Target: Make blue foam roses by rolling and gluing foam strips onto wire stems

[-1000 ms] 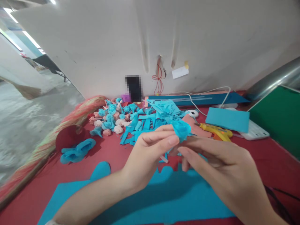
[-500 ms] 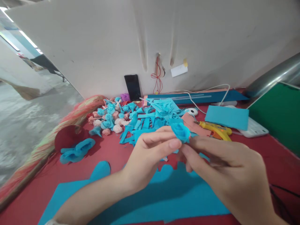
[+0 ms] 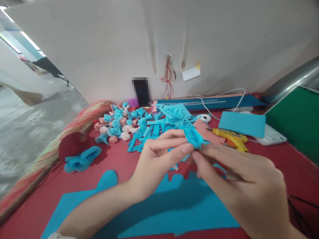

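Between my two hands is a small blue paper flower (image 3: pixel 193 137), its rolled petals facing up and away. My left hand (image 3: pixel 161 159) pinches its base from the left with thumb and index finger. From the right, the thumb and fingers of my right hand (image 3: pixel 239 176) close on the same base, so both thumb tips nearly touch. The lower part of the flower is hidden by my fingers. Under my hands lies a large blue paper sheet (image 3: pixel 159 212) with a scalloped upper edge.
Finished blue, pink and white paper flowers (image 3: pixel 116 123) are heaped at the back left, beside blue paper strips (image 3: pixel 171 114). A yellow glue gun (image 3: pixel 230 136) and folded blue paper (image 3: pixel 241 123) lie right. A dark phone (image 3: pixel 142 93) leans on the wall. Loose blue petals (image 3: pixel 83 159) rest left.
The flower has turned and tilted in my fingers, showing more of its side. Both hands stay in nearly the same place, still pinching its base.
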A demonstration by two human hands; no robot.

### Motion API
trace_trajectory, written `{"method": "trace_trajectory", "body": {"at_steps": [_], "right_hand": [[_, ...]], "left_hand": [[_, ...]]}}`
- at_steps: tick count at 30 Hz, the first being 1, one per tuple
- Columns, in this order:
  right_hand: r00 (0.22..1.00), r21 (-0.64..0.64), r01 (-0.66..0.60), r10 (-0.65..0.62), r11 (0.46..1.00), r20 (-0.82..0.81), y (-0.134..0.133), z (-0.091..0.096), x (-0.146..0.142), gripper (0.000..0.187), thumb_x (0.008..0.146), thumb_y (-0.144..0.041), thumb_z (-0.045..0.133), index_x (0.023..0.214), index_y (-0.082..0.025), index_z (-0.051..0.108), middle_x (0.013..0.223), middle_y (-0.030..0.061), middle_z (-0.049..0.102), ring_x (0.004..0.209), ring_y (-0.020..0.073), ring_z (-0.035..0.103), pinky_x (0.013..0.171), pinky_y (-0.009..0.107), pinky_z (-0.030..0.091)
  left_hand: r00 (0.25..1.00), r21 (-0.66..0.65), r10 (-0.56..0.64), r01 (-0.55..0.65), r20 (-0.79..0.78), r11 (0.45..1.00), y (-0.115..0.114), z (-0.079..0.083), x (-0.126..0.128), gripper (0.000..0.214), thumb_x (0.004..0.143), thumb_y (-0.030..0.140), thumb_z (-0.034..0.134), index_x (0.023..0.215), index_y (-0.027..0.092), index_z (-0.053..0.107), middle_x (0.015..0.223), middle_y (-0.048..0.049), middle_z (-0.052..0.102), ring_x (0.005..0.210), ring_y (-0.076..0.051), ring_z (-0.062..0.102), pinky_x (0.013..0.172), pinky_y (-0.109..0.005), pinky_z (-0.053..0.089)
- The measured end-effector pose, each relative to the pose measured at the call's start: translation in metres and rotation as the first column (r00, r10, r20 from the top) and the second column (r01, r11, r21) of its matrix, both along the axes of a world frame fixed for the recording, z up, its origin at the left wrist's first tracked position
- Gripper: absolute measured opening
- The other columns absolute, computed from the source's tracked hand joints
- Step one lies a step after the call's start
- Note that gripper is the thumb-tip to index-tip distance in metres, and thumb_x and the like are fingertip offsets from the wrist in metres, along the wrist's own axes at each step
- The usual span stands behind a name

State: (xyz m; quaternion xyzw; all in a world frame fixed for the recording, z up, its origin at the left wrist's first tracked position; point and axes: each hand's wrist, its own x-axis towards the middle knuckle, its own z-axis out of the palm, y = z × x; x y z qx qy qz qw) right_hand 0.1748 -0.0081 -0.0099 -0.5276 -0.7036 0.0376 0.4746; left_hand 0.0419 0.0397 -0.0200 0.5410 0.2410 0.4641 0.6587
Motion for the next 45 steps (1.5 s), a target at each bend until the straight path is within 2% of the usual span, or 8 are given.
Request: {"method": "trace_trajectory", "body": {"at_steps": [5, 11, 17, 22, 29, 35, 42, 45], "right_hand": [[1.000, 0.050, 0.010, -0.011, 0.999, 0.025, 0.0014, 0.0021, 0.0001, 0.022, 0.082, -0.015, 0.052, 0.061, -0.020, 0.055, 0.049, -0.0045, 0.060, 0.038, 0.0065, 0.050, 0.042, 0.019, 0.040], [0.999, 0.067, 0.009, -0.012, 0.998, 0.049, -0.0011, -0.0009, 0.0040, 0.019, 0.082, -0.015, 0.053, 0.065, -0.022, 0.056, 0.051, -0.0058, 0.059, 0.036, 0.0058, 0.043, 0.040, 0.020, 0.038], [0.998, 0.036, 0.016, -0.018, 0.999, 0.057, 0.0013, 0.0035, 0.0002, 0.023, 0.083, -0.015, 0.052, 0.061, -0.021, 0.055, 0.050, -0.0046, 0.060, 0.038, 0.0067, 0.047, 0.041, 0.020, 0.039], [0.998, -0.004, -0.019, 0.019, 1.000, 0.055, -0.0024, 0.0062, 0.0024, 0.019, 0.084, -0.014, 0.053, 0.066, -0.021, 0.057, 0.054, -0.0051, 0.062, 0.044, 0.0068, 0.053, 0.046, 0.019, 0.041], [0.999, -0.024, -0.035, 0.035, 0.999, 0.036, 0.0001, 0.0041, 0.0022, 0.025, 0.085, -0.016, 0.050, 0.062, -0.021, 0.057, 0.052, -0.0041, 0.060, 0.043, 0.0088, 0.055, 0.045, 0.020, 0.042], [0.997, 0.007, -0.082, 0.082, 0.997, 0.002, 0.0031, 0.0054, -0.0007, 0.023, 0.086, -0.014, 0.050, 0.065, -0.019, 0.059, 0.051, -0.0046, 0.058, 0.044, 0.0071, 0.056, 0.045, 0.017, 0.043], [0.994, 0.009, -0.107, 0.107, 0.994, -0.019, 0.0023, 0.0043, 0.0010, 0.021, 0.085, -0.013, 0.049, 0.071, -0.016, 0.064, 0.054, -0.0023, 0.061, 0.043, 0.0075, 0.054, 0.044, 0.017, 0.042], [0.993, -0.013, -0.116, 0.116, 0.993, -0.032, 0.0020, 0.0050, 0.0032, 0.025, 0.085, -0.013, 0.047, 0.065, -0.016, 0.062, 0.050, -0.0018, 0.057, 0.043, 0.0083, 0.054, 0.042, 0.018, 0.041]], "left_hand": [[0.999, 0.015, 0.020, -0.020, -0.033, 1.000, 0.0016, 0.0001, 0.0005, 0.009, 0.075, 0.030, 0.068, 0.077, 0.028, 0.076, 0.092, -0.0029, 0.068, 0.093, -0.020, 0.058, 0.086, -0.033, 0.047], [1.000, -0.025, 0.001, -0.002, -0.009, 1.000, 0.0030, -0.0001, 0.0012, 0.007, 0.072, 0.030, 0.071, 0.076, 0.027, 0.075, 0.087, -0.0022, 0.068, 0.096, -0.019, 0.056, 0.091, -0.033, 0.044], [0.996, -0.168, -0.032, 0.047, 0.087, 0.985, 0.0027, -0.0003, 0.0020, 0.005, 0.066, 0.029, 0.075, 0.067, 0.025, 0.073, 0.073, 0.0002, 0.060, 0.074, -0.014, 0.055, 0.072, -0.027, 0.045], [0.987, -0.243, -0.087, 0.117, 0.133, 0.963, 0.0021, 0.0009, 0.0031, 0.005, 0.067, 0.027, 0.074, 0.069, 0.023, 0.074, 0.075, 0.0005, 0.059, 0.075, -0.013, 0.053, 0.077, -0.026, 0.043], [0.993, -0.179, -0.055, 0.073, 0.104, 0.981, 0.0019, -0.0001, 0.0024, 0.007, 0.069, 0.029, 0.073, 0.070, 0.023, 0.074, 0.075, -0.0010, 0.061, 0.076, -0.015, 0.055, 0.074, -0.027, 0.044], [0.992, -0.137, -0.070, 0.085, 0.110, 0.987, 0.0025, -0.0003, 0.0019, 0.005, 0.071, 0.028, 0.071, 0.073, 0.026, 0.075, 0.079, -0.0001, 0.061, 0.064, -0.011, 0.052, 0.064, -0.026, 0.045], [0.994, -0.098, -0.058, 0.067, 0.094, 0.993, 0.0021, -0.0001, 0.0019, 0.005, 0.070, 0.029, 0.072, 0.073, 0.027, 0.076, 0.091, -0.0030, 0.062, 0.078, -0.016, 0.057, 0.064, -0.026, 0.049], [0.995, -0.056, -0.048, 0.053, 0.088, 0.997, 0.0021, -0.0016, 0.0005, 0.006, 0.071, 0.029, 0.072, 0.075, 0.029, 0.076, 0.092, -0.0036, 0.064, 0.091, -0.019, 0.057, 0.073, -0.029, 0.051]]}}
